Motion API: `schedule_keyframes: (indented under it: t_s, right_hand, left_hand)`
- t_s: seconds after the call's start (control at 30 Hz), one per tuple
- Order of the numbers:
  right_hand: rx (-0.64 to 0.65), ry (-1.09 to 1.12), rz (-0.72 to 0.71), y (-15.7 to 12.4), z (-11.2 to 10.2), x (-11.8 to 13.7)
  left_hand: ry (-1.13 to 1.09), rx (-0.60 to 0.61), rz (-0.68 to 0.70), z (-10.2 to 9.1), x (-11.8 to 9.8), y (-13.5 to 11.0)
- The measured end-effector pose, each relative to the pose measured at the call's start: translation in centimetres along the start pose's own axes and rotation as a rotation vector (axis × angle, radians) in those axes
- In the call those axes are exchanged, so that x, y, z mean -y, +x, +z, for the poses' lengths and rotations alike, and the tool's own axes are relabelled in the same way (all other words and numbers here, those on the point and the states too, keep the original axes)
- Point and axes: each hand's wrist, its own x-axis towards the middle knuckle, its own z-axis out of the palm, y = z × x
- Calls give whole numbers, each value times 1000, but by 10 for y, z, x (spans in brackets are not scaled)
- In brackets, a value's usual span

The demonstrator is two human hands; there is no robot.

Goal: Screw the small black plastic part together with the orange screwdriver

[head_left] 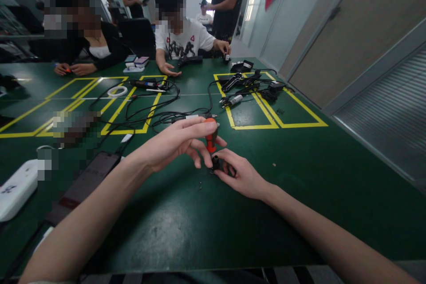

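Note:
My left hand [186, 140] is closed on a short screwdriver [211, 136] with a red and black handle, held upright with the thumb near its top. Beneath it, a small black part [215, 163] with a round post stands at the tabletop. My right hand [241, 173] pinches that part from the right side between thumb and fingers. The screwdriver's tip is hidden behind my left fingers, so I cannot tell whether it touches the part. A few tiny screws [200, 185] lie on the green table [159, 217] just in front of the part.
Black cables [166, 115] run across the table beyond my hands. Black parts and wires [246, 82] lie within yellow tape outlines at the back right. A phone [89, 177] and a white device [20, 188] sit at the left. Two people sit across the table.

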Motion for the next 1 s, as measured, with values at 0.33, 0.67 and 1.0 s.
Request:
schedule_keyframes:
  t_s: [0.33,0.67,1.0]
  right_hand:
    - [0,10,-9,1,0,-1]
    - [8,-7,-2,1,-1,1]
    - [15,-15,-5,2,-1,1]
  left_hand:
    - [297,-64,108,1,4,3]
    - [797,-333,447,1,20,3]
    - [1169,-259,752,-4,24,4]
